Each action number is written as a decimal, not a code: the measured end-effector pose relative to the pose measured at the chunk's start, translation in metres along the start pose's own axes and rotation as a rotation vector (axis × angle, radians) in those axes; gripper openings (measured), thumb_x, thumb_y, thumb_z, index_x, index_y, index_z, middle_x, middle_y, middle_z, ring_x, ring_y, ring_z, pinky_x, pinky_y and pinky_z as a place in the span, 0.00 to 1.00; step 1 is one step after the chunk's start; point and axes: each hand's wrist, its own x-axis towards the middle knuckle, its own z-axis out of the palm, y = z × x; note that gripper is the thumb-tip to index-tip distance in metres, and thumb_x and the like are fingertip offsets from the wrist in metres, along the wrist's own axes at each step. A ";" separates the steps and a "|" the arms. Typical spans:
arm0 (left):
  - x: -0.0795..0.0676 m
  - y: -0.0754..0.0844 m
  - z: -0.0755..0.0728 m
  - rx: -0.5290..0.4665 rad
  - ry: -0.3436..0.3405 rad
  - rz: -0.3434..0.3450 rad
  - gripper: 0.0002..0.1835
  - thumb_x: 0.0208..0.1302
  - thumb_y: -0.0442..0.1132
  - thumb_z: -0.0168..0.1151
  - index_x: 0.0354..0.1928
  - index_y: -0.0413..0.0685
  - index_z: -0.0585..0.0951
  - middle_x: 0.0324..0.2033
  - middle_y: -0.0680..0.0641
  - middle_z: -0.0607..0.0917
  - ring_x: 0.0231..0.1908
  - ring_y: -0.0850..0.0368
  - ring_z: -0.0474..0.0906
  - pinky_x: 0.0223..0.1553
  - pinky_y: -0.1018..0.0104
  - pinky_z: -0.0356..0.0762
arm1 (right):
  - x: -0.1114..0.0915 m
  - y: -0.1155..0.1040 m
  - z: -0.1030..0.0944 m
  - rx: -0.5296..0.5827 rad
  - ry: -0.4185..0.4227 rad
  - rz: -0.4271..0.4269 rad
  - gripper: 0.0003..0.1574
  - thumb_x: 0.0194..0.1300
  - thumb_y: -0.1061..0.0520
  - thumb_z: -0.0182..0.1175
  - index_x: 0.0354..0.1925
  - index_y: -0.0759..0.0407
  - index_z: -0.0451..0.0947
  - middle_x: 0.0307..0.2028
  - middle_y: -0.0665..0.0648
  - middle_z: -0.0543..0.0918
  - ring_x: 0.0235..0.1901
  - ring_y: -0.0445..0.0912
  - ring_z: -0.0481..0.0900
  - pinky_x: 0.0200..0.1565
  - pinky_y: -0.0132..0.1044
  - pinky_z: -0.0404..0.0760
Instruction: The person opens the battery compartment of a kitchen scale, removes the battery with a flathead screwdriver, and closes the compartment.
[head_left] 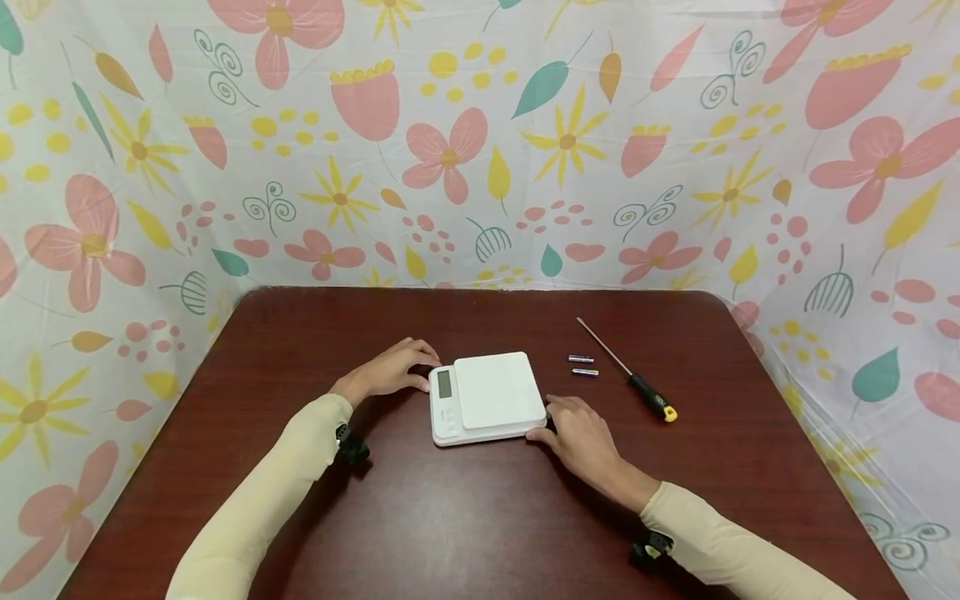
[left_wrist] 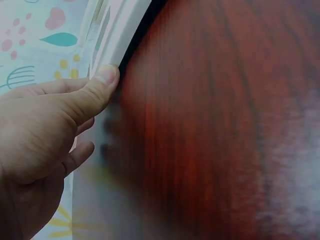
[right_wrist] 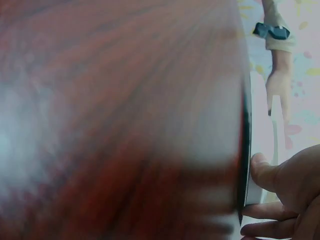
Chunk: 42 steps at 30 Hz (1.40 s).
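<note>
A white digital kitchen scale (head_left: 498, 392) lies face up on the table, its small grey display (head_left: 445, 383) and buttons on the left side. My left hand (head_left: 392, 368) holds the scale's left end; in the left wrist view the thumb (left_wrist: 102, 82) lies on the white edge with the index finger behind it. At the opposite end my right hand (head_left: 583, 437) grips the near right corner. The right wrist view has that thumb (right_wrist: 265, 172) against the scale's side (right_wrist: 258, 110), with the other fingers around the end, partly hidden.
To the right of the scale lie two small batteries (head_left: 585, 372). Beyond them is a screwdriver (head_left: 637, 383) with a black and yellow handle, its shaft pointing to the back. The dark red-brown wooden table (head_left: 465, 517) meets a flowered cloth (head_left: 450, 233) behind and at the sides.
</note>
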 end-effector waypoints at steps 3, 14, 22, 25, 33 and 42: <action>-0.005 0.002 0.001 -0.037 0.001 -0.010 0.24 0.63 0.42 0.72 0.59 0.43 0.84 0.60 0.43 0.79 0.58 0.47 0.71 0.60 0.51 0.74 | 0.004 0.004 -0.002 0.040 0.003 -0.023 0.21 0.50 0.47 0.80 0.30 0.61 0.85 0.50 0.67 0.86 0.52 0.60 0.83 0.51 0.55 0.84; -0.024 0.013 0.010 -0.134 0.174 -0.005 0.21 0.63 0.42 0.72 0.55 0.43 0.83 0.59 0.44 0.82 0.57 0.48 0.74 0.58 0.52 0.75 | 0.037 0.036 -0.016 0.196 -0.110 -0.062 0.22 0.54 0.52 0.78 0.45 0.62 0.88 0.50 0.62 0.88 0.53 0.58 0.84 0.53 0.56 0.82; -0.040 0.031 0.018 -0.197 0.347 -0.086 0.14 0.59 0.42 0.75 0.44 0.47 0.84 0.56 0.45 0.84 0.56 0.47 0.75 0.57 0.50 0.74 | 0.079 0.057 -0.023 0.263 -0.209 -0.159 0.23 0.57 0.51 0.76 0.50 0.59 0.87 0.51 0.59 0.88 0.55 0.56 0.83 0.56 0.54 0.82; -0.046 0.037 0.024 -0.178 0.383 -0.110 0.14 0.58 0.43 0.76 0.42 0.48 0.84 0.55 0.44 0.84 0.54 0.48 0.75 0.55 0.52 0.75 | 0.094 0.064 -0.025 0.278 -0.255 -0.218 0.22 0.58 0.52 0.76 0.51 0.57 0.88 0.52 0.57 0.88 0.55 0.54 0.83 0.57 0.52 0.82; -0.055 0.058 0.041 -0.113 0.482 -0.176 0.16 0.55 0.45 0.78 0.39 0.47 0.82 0.55 0.44 0.84 0.50 0.48 0.76 0.51 0.54 0.75 | 0.132 0.079 -0.027 0.287 -0.387 -0.280 0.26 0.59 0.51 0.75 0.56 0.56 0.87 0.58 0.61 0.84 0.61 0.59 0.78 0.65 0.70 0.65; -0.057 0.087 0.057 -0.081 0.576 -0.269 0.18 0.48 0.46 0.81 0.34 0.47 0.82 0.53 0.42 0.84 0.49 0.45 0.76 0.49 0.54 0.75 | 0.159 0.088 -0.020 0.325 -0.530 -0.269 0.29 0.61 0.52 0.74 0.60 0.58 0.84 0.61 0.64 0.79 0.63 0.60 0.75 0.61 0.58 0.77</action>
